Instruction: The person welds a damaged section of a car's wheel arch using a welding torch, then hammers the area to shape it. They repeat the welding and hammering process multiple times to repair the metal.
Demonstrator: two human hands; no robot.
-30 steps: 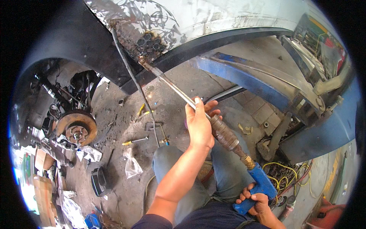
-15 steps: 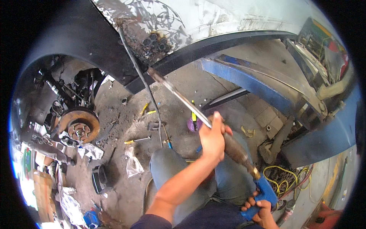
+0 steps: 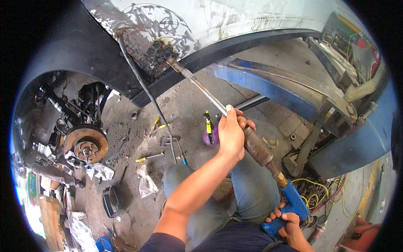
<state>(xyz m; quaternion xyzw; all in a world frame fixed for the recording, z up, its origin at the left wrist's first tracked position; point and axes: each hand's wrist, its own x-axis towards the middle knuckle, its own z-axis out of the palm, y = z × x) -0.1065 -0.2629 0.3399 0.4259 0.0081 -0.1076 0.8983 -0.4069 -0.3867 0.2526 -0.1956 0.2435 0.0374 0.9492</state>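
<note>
A long slide hammer (image 3: 259, 148) with a steel rod, a rusty cylindrical weight and a blue pistol grip runs diagonally across my lap. My left hand (image 3: 231, 133) is closed around its shaft, at the upper end of the weight. My right hand (image 3: 286, 220) wraps around the blue grip at the lower right. The tool's far tip is at the lower edge of a scraped, discoloured patch (image 3: 140, 46) on the pale car body (image 3: 235, 21), beside several dark rings (image 3: 161, 50). Whether the tip touches the metal, I cannot tell. A dark cable (image 3: 142, 84) hangs from the patch.
A bare brake disc (image 3: 86, 145) shows in the wheel arch at left. Blue lift arms (image 3: 268, 86) reach under the car at right. Yellow hose (image 3: 312, 195) coils near the lift post. A screwdriver (image 3: 150, 157), plastic bag (image 3: 147, 182) and purple round object (image 3: 210, 135) lie on the floor.
The slide hammer's tip has moved up against the view, from below the sill edge to beside the dark rings. My left hand has shifted slightly up and left; both hands keep their hold.
</note>
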